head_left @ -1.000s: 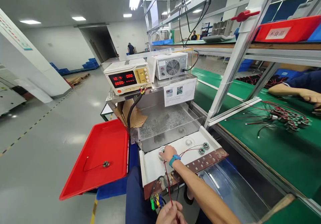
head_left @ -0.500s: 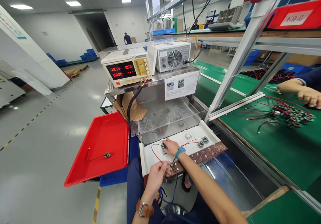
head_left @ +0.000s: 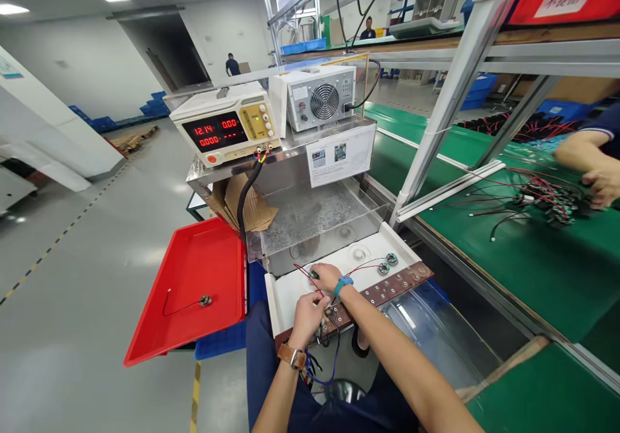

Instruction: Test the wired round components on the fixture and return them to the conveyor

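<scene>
My right hand (head_left: 328, 277), with a teal band at its wrist, grips a small round circuit board (head_left: 314, 274) over the white tray (head_left: 285, 294). A red wire (head_left: 316, 285) loops from that board to my left hand (head_left: 309, 316), whose thumb and forefinger pinch it just above the brown strip (head_left: 375, 294) with metal studs. Beside the left fingertips, a connector with dark and blue leads (head_left: 336, 355) hangs at the strip. Two more round boards (head_left: 387, 264) with wires lie at the tray's right end.
A red tray (head_left: 184, 239) at left holds one wired board (head_left: 205, 300). The power supply (head_left: 225, 126) shows 12.14 on a metal stand beside a fan-fronted unit (head_left: 322, 100). On the green belt (head_left: 484, 245), a co-worker's hand (head_left: 603, 184) touches a heap of wired boards (head_left: 552, 200).
My left hand has risen toward the tray with the red wire, which now bends in a tighter loop. The right hand stays on the board. The co-worker's hand has moved onto the heap.
</scene>
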`<state>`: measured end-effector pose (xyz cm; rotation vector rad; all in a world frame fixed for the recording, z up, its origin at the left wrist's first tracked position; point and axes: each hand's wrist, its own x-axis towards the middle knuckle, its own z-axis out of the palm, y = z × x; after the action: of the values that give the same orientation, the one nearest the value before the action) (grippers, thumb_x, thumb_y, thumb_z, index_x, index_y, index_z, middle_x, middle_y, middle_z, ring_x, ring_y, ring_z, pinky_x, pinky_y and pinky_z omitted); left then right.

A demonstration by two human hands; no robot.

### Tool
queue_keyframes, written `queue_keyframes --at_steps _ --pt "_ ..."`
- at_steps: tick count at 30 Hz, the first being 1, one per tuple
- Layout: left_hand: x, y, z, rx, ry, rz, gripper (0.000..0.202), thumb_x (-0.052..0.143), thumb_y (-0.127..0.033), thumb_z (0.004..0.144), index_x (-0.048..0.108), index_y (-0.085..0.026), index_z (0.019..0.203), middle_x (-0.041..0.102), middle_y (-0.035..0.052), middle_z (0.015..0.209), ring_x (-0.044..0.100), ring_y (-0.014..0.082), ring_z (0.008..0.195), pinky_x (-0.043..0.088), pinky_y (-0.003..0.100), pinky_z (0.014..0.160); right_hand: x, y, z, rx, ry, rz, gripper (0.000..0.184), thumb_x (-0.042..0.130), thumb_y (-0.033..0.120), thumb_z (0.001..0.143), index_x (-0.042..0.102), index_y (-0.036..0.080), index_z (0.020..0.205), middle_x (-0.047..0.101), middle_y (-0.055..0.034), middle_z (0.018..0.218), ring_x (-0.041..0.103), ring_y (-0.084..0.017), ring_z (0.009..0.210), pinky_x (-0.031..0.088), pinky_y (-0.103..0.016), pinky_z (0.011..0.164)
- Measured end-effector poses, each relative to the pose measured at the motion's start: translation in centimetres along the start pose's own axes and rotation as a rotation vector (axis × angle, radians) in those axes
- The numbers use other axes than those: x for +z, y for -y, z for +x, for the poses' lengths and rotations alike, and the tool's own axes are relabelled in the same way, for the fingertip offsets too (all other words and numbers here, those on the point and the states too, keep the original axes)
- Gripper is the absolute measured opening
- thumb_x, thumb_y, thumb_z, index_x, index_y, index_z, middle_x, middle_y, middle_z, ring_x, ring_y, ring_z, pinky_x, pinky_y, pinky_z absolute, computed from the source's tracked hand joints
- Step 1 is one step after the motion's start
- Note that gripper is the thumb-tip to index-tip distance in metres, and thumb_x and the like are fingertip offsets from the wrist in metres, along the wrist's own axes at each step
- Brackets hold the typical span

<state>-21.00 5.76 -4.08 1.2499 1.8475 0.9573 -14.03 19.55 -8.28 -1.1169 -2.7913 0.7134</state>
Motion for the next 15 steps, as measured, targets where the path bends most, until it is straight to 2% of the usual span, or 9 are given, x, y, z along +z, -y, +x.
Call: queue_keyframes --at_steps 15 --pt "0.17 0.8 0.25 -0.046 0.017 0.073 0.033 0.052 -0.045 0.077 0.06 -0.017 0.061 0.059 -0.0004 0.058 0.05 0.0142 0.057 0.033 0.025 0.059 -0.55 0.58 -0.34 0.033 0.002 0.032 0.032 0.06 0.037 0.085 0.064 0.022 0.113 0.069 -0.0075 0.108 0.062 -0.021 0.097 0.038 -0.026 0.078"
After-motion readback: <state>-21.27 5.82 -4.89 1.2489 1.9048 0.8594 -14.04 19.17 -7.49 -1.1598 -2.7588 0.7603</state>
